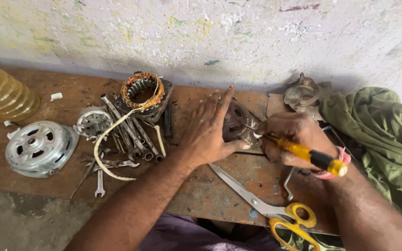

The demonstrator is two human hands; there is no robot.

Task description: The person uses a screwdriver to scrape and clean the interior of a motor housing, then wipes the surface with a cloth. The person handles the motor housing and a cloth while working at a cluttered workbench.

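Observation:
My left hand (209,128) lies flat, fingers spread, pressed against a dark round motor housing (234,122) standing on edge on the rusty workbench (219,190). My right hand (294,139) grips a screwdriver with a yellow and black handle (311,156), its metal tip pointing left into the housing's side. A pink band circles my right wrist.
A copper-wound stator (141,93) with a white cable, several wrenches (131,135), a silver motor cover (40,148) and a small finned part (93,122) lie left. Yellow-handled scissors (275,211) and a hex key sit at the front edge. A green cloth (378,135) is right, a ribbed amber bottle (3,93) far left.

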